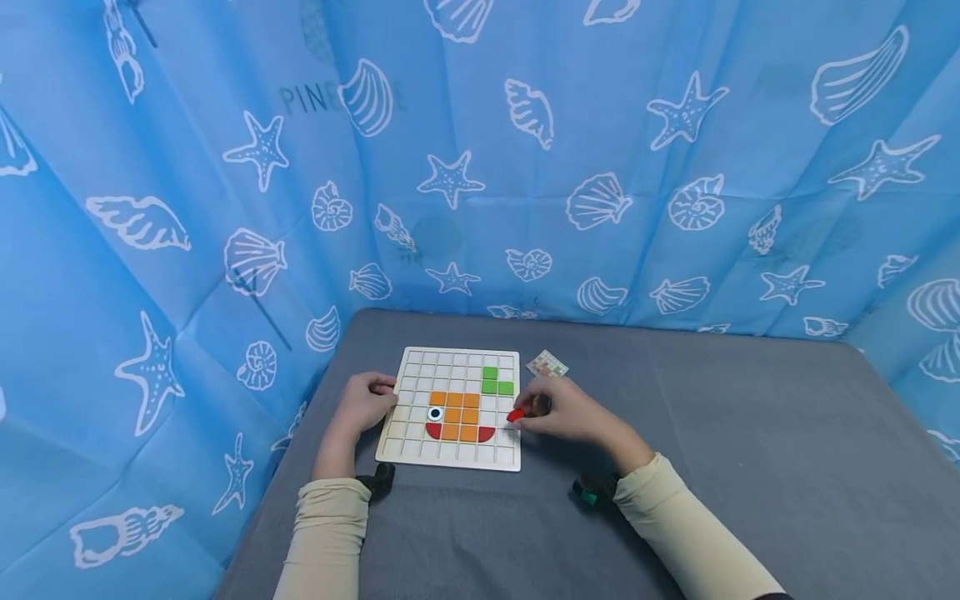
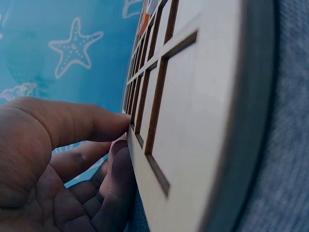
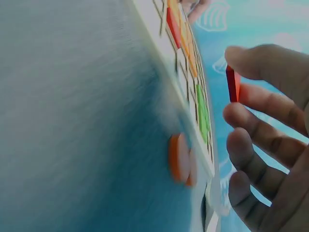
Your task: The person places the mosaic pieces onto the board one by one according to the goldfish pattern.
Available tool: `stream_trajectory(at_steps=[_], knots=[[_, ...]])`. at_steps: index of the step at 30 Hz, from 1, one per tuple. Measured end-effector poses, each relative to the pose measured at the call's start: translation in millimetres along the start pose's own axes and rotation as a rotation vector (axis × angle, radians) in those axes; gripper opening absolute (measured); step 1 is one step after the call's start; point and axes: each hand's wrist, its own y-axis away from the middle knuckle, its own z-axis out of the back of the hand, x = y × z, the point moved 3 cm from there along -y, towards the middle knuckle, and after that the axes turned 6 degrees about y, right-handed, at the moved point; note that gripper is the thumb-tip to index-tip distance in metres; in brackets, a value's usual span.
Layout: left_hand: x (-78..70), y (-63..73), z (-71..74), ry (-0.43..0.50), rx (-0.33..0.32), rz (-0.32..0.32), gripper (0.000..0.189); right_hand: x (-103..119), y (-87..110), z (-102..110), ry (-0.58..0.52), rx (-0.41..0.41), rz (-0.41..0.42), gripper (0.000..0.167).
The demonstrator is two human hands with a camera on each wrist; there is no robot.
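A white grid board (image 1: 405, 457) lies on the grey table, its squares partly filled with flat tiles. Orange tiles (image 1: 453, 414) form a block in the middle, with a round eye tile (image 1: 435, 413) at its left. Two rounded red tiles (image 1: 486, 434) flank the block's bottom row, and green tiles (image 1: 490, 387) sit toward the upper right. My left hand (image 1: 366, 402) grips the board's left edge between thumb and fingers. Over the board's right edge, my right hand (image 1: 561, 408) pinches a red tile (image 3: 233, 83) between thumb and fingertips, raised above the surface.
A small patterned card (image 1: 548, 364) lies beyond the board's upper right corner. Loose orange pieces (image 3: 179, 158) rest on the table beside the board's right edge, under my right hand. A blue curtain (image 1: 480, 183) with shell drawings hangs behind the table.
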Motion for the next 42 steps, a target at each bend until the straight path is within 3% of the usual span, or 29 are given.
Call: stream_trajectory(at_steps=[12,20,27,42], knots=[[0.3,-2.7,0.9,-0.005,-0.005,0.006,0.031,28.6,-76.0,-19.1,0.083,-0.044,-0.043,0.015],[0.3,-2.8,1.2,-0.003,-0.006,0.004,0.030,27.5,-111.7,-37.5,0.096,-0.017,-0.131,0.021],[0.1,-3.2,0.6,-0.003,-0.005,0.008,0.029,23.6,-124.5,-44.7,0.103,-0.014,-0.158,0.018],[2.7,-4.8,0.2,-0.004,-0.002,-0.003,0.030,32.6,-132.7,-53.9,0.132,0.026,-0.124,0.018]])
